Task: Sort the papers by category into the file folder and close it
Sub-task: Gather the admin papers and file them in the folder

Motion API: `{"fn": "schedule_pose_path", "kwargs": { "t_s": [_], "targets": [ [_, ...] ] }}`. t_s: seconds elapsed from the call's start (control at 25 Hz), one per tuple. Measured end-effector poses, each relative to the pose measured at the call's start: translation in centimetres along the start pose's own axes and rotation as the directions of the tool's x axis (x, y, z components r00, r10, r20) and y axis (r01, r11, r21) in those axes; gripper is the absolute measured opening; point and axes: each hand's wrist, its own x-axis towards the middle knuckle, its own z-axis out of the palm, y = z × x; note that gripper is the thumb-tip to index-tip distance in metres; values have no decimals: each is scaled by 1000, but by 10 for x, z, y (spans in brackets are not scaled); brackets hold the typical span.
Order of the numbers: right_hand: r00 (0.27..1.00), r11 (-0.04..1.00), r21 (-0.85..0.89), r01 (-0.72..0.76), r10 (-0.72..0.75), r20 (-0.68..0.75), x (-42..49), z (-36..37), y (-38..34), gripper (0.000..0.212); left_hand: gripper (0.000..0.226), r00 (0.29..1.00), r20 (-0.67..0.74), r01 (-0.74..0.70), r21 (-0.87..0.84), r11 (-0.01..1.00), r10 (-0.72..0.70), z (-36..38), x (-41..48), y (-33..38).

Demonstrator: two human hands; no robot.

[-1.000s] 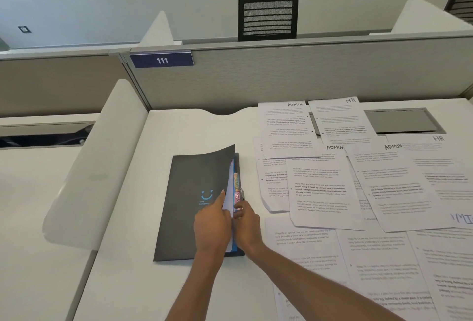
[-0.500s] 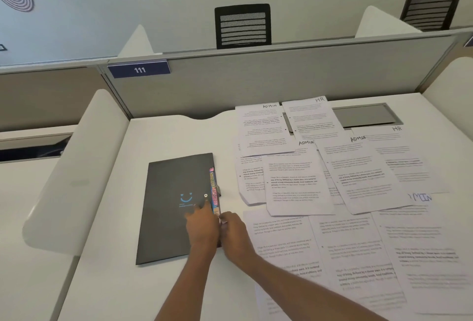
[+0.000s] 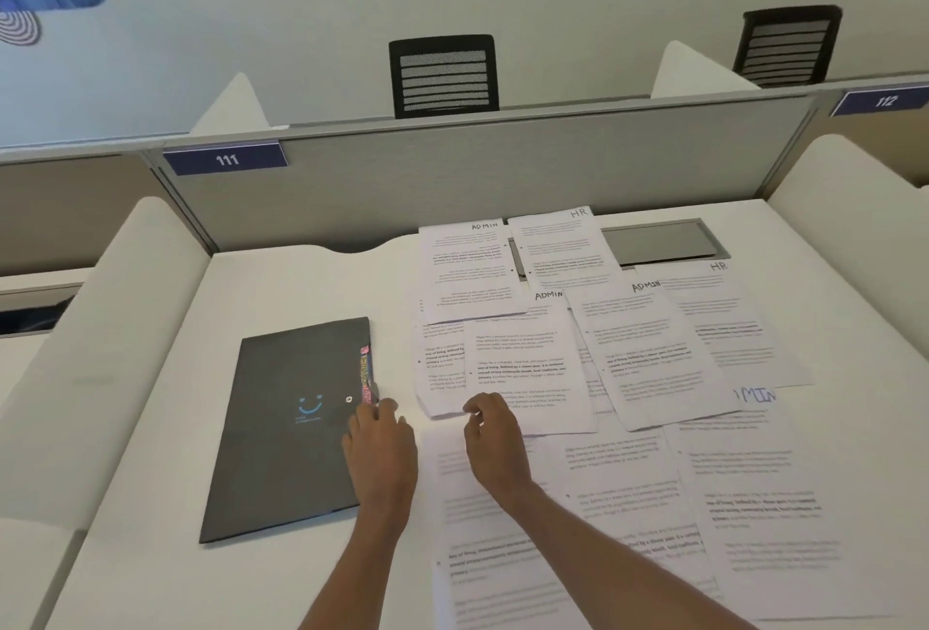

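Reaching for a sheet while the file folder (image 3: 281, 428) is lying shut

My left hand (image 3: 379, 448) is resting loose-fingered on the folder's right edge, just below its coloured tabs (image 3: 367, 375), gripping nothing. My right hand (image 3: 495, 438) is curling its fingers at the lower corner of the nearest sheet (image 3: 440, 373); I cannot tell whether it is pinching yet. The papers (image 3: 653, 353) are lying overlapped across the surface (image 3: 301, 287), right of the folder. They look light, limp and easy to crease, so I am judging a free corner the best hold. A second ago the cover was standing raised with both hands at its edge; now it is lying flat and my right hand is over at the sheets.
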Motion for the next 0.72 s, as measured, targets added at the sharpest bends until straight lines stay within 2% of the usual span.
{"fn": "schedule_pose_path", "kwargs": {
  "t_s": [0.2, 0.48, 0.72],
  "targets": [
    [999, 996, -84, -20, 16, -44, 39, -55, 42, 20, 14, 993, 25, -111, -98, 989, 114, 16, -3, 70],
    [994, 991, -123, -58, 46, -97, 126, -106, 59, 17, 15, 976, 73, -198, -78, 977, 204, 39, 42, 141],
    [994, 987, -117, -106, 102, -39, 208, -93, 48, 14, 40, 965, 121, -227, -71, 971, 235, 60, 102, 167]
  ]
}}
